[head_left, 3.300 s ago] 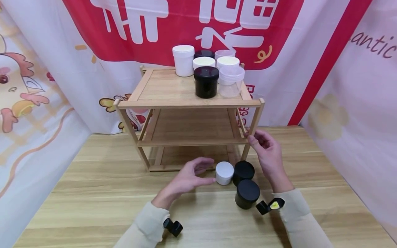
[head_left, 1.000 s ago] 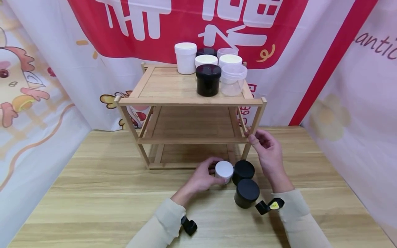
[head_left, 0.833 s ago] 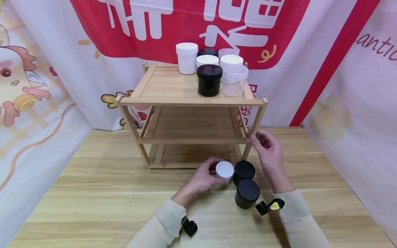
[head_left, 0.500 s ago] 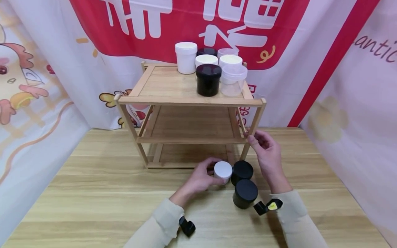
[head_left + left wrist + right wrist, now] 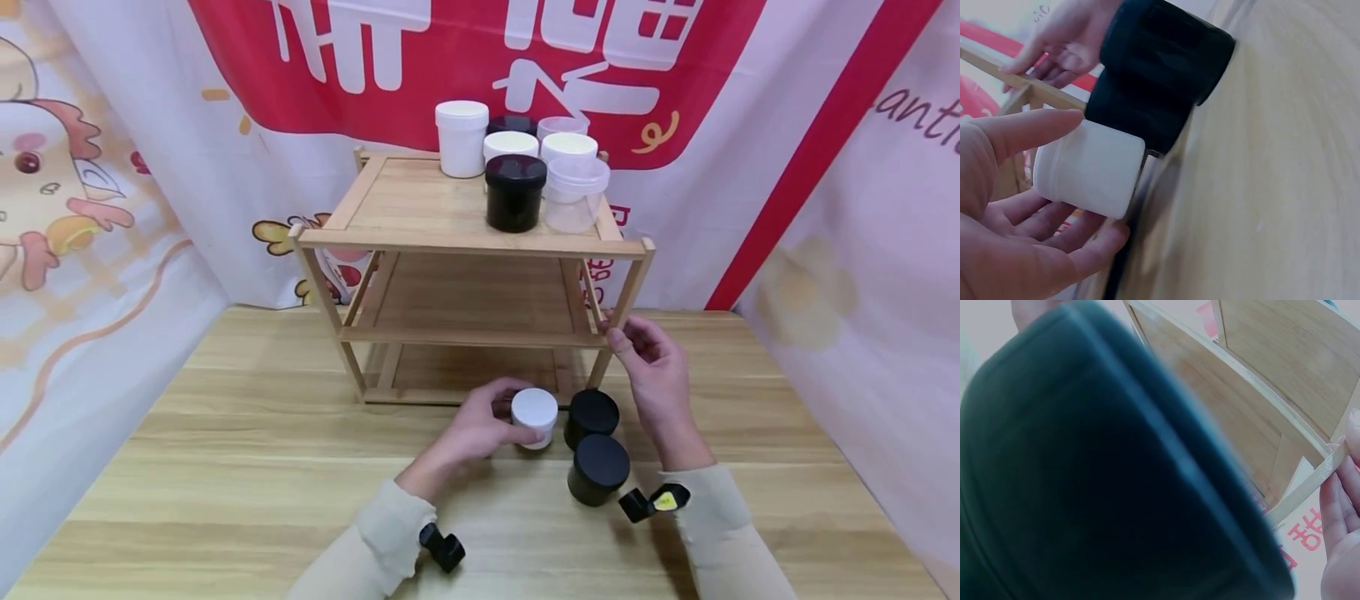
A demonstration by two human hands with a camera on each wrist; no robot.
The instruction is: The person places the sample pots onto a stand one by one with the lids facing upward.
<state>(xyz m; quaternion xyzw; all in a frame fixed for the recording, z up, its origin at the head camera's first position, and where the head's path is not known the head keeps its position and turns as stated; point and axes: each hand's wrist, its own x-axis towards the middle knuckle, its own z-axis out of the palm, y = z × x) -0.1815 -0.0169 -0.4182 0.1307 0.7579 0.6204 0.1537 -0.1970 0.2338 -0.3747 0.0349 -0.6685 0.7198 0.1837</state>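
My left hand (image 5: 476,427) holds a small white lidded jar (image 5: 534,408) at the foot of the shelf's front, thumb on the near side and fingers round the far side. In the left wrist view the white jar (image 5: 1094,169) sits between the thumb and the fingers. Right of it stand two black lidded jars (image 5: 601,462), one in front of the other. My right hand (image 5: 660,379) grips the right front post of a three-tier wooden shelf (image 5: 408,196) at middle-tier height. In the right wrist view, fingers (image 5: 1335,512) wrap the wooden post (image 5: 1313,486), and a blurred black jar (image 5: 1097,462) fills the foreground.
On the shelf's top tier, toward the right, stand several jars: a tall white jar (image 5: 462,142), a glossy black jar (image 5: 515,196), a clear jar (image 5: 573,204) and others behind. Printed cloth (image 5: 247,75) hangs behind and at both sides of the wooden table (image 5: 210,467).
My left hand has come in from the left and taken hold of the white jar. The jar has shifted slightly left, opening a gap beside the black jars. My right hand stays on the post.
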